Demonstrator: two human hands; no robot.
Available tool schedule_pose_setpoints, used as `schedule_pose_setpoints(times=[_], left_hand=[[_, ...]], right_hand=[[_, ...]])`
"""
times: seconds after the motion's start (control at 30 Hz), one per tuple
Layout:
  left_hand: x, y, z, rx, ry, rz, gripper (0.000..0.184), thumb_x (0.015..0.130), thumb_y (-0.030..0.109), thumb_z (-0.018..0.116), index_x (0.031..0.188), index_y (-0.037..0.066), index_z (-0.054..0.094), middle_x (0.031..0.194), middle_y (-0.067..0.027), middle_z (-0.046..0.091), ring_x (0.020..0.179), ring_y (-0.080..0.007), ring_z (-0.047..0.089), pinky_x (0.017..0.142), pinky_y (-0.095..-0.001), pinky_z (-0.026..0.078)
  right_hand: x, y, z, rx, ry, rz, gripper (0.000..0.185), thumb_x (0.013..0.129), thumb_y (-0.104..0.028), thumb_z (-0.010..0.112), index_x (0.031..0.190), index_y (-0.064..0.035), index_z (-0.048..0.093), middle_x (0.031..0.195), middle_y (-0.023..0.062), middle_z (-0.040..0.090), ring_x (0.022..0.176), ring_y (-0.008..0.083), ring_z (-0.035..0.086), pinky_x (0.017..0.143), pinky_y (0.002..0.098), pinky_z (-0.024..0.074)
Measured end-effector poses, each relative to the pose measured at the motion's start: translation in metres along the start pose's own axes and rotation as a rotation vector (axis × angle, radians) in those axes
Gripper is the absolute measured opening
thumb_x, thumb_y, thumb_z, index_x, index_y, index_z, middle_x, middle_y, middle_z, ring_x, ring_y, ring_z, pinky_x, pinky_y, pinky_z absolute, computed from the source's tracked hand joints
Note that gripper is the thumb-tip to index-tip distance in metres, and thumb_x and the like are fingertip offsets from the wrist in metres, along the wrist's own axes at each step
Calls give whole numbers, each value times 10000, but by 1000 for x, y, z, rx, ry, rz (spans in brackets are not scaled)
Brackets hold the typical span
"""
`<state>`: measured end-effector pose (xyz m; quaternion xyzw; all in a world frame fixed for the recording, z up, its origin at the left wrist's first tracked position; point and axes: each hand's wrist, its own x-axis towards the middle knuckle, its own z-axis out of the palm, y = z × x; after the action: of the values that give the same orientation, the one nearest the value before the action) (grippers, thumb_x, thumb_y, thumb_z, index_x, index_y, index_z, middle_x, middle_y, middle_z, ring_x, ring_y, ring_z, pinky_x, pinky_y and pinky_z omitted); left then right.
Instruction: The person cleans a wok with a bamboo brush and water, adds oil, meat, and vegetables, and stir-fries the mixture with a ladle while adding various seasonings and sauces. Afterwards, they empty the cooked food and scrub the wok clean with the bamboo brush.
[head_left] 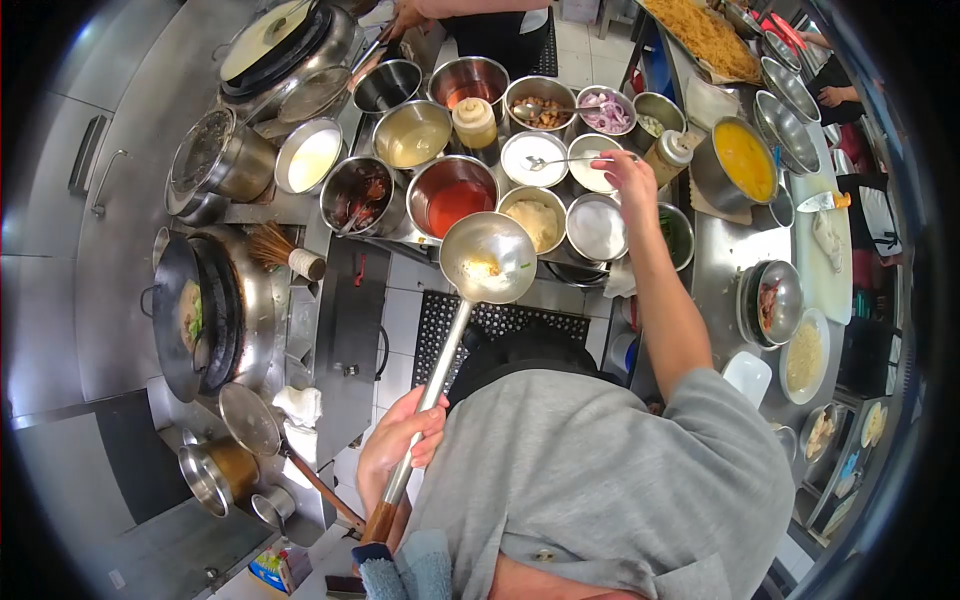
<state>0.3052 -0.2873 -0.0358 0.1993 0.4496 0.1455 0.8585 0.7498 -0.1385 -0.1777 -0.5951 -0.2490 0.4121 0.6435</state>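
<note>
My left hand [408, 438] is wrapped around the long metal handle of a ladle [487, 262], close to its wooden end. A little yellowish food and a green scrap lie in the ladle's bowl. My right hand [632, 182] reaches over the seasoning pots, with its fingertips pinching the handle of a small spoon [572, 159]. The spoon's tip is at a pot of white powder [533, 172]; a second pot of white powder [592, 175] lies below the handle. Near the ladle stand a pot of red liquid [462, 204] and a pot of pale paste [538, 222].
On the left a black wok [180, 325] holds food with greens, beside a bamboo brush [283, 252]. Squeeze bottles [474, 122] stand among the pots. To the right are a pot of yellow liquid [745, 160] and a knife [824, 202]. Another person's arm [470, 8] shows at the top.
</note>
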Motion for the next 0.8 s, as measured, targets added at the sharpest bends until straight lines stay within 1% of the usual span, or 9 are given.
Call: schedule_pose_setpoints(times=[0.1,0.13,0.23,0.27,0.37,0.43,0.5,0.6,0.8], left_hand=[[12,9,5,-1,-37,-14,155,946,100,514,1076,24,476,689,11,414,427,-39,344,346,-199,290],[17,12,9,0,-51,-15,152,947,98,511,1075,24,476,690,11,412,427,-38,344,346,-199,291],[23,16,12,-8,-63,-25,159,949,85,504,1089,16,475,685,9,405,430,-35,346,343,-197,288],[21,17,12,-8,-62,-28,163,949,84,504,1094,14,474,684,8,404,430,-35,346,341,-195,287],[8,12,0,-13,-66,-24,186,945,86,511,1107,6,471,685,5,405,428,-35,345,330,-188,282],[-8,4,-13,-15,-58,-23,191,941,89,517,1105,3,470,687,4,406,427,-35,343,328,-189,281],[-19,-6,-22,-15,11,-32,192,935,96,526,1093,4,465,683,1,406,425,-39,341,328,-196,279],[-29,-21,-29,-14,91,-25,182,933,91,523,1081,7,461,684,-1,407,424,-41,337,330,-195,275],[-26,-40,-32,-98,129,17,177,931,80,506,1088,12,463,675,-5,403,422,-42,322,333,-190,261]], right_hand=[[-27,-36,-7,144,-122,-53,205,925,-218,543,955,-43,646,892,92,715,832,137,643,817,261,425],[-38,-49,-7,175,-189,-87,228,940,-219,543,961,-18,649,887,107,710,849,146,650,826,277,443],[-56,-73,-4,-232,-167,-366,267,957,-223,523,977,9,654,869,108,708,838,136,648,801,277,459],[-56,-75,-2,-403,-89,-381,283,964,-216,507,976,19,663,842,98,710,818,128,644,769,271,473],[-47,-54,-2,-398,-217,-251,274,952,-219,521,966,10,672,825,80,716,791,120,638,748,260,477],[-39,-14,-2,-520,-276,-274,276,938,-216,528,957,20,672,816,96,721,762,170,677,723,299,506],[-54,-6,13,-622,-264,-293,289,942,-217,516,961,29,666,813,116,719,774,201,693,721,311,515],[-57,19,18,-695,-244,-286,292,962,-235,515,964,17,663,817,88,717,752,144,643,706,281,482],[-57,33,25,-608,-286,-246,292,963,-232,503,968,15,659,812,79,718,744,127,632,701,269,470]])
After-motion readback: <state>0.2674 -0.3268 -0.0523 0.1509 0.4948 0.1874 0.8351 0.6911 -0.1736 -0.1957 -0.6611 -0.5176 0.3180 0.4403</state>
